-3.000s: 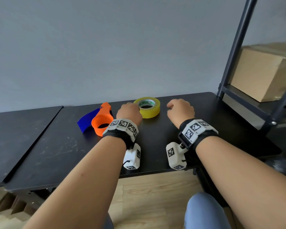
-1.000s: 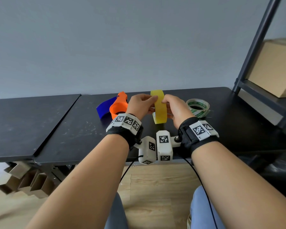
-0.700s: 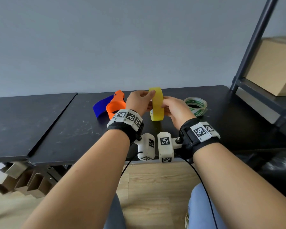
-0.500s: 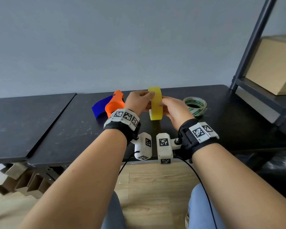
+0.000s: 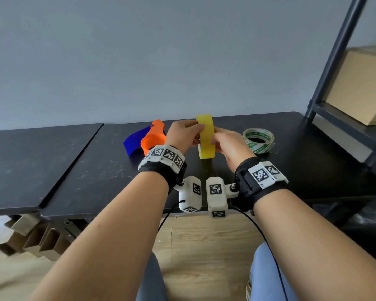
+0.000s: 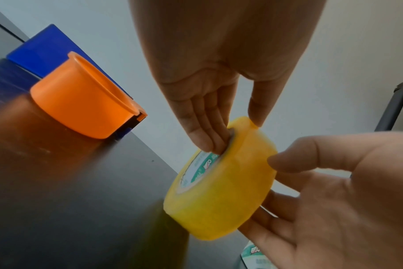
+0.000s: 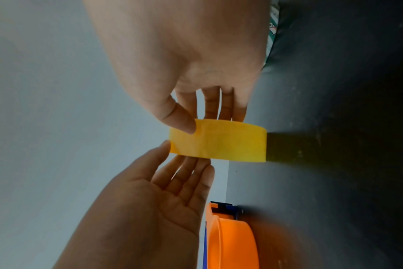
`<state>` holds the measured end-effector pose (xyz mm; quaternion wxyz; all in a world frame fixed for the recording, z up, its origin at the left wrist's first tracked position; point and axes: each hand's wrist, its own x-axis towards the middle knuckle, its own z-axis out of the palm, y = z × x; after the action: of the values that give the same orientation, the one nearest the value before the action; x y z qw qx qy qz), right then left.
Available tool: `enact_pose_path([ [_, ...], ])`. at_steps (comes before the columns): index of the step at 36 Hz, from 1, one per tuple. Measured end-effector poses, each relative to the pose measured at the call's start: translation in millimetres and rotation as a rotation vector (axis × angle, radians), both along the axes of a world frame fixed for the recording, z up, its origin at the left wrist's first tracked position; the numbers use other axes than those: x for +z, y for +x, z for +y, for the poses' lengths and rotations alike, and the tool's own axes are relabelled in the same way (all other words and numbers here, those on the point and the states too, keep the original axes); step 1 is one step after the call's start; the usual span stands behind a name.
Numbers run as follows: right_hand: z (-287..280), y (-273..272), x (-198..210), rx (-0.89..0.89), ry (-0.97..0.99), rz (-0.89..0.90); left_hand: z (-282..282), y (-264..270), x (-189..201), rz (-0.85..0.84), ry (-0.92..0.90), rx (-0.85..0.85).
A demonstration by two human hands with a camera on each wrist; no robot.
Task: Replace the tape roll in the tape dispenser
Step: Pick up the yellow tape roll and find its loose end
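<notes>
A yellow tape roll [image 5: 206,140] stands on edge just above the black table [image 5: 302,170], held between both hands. My left hand [image 5: 186,132] pinches it, thumb on the outer band and fingers [image 6: 205,131] reaching into the core. From the other side my right hand [image 5: 225,144] grips it, its thumb [image 7: 179,118] on the band and fingers behind the far face. The orange tape dispenser [image 5: 153,141] with its blue part [image 5: 135,141] lies left of my left hand, its drum [image 6: 81,107] holding no roll.
A nearly used-up clear roll with green print [image 5: 258,140] lies flat on the table right of my hands. A dark metal rack [image 5: 334,61] with a cardboard box [image 5: 360,88] stands at the right. A second black table [image 5: 30,161] adjoins on the left.
Three seconds ago both hands rested as fists on the table with the yellow roll lying flat. Now both hold it upright; over the last second it has barely shifted.
</notes>
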<state>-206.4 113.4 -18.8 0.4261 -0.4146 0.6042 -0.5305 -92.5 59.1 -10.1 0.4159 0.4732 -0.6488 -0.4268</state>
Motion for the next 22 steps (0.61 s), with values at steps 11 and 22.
enact_pose_path([
  [11, 2.9, -2.1, -0.6, 0.012, -0.027, -0.075, -1.7, -1.3, 1.1, -0.017, -0.053, 0.073],
  [22, -6.2, -4.5, -9.2, -0.079, 0.037, -0.118, 5.0, 2.1, -4.0, -0.007, 0.013, 0.0],
])
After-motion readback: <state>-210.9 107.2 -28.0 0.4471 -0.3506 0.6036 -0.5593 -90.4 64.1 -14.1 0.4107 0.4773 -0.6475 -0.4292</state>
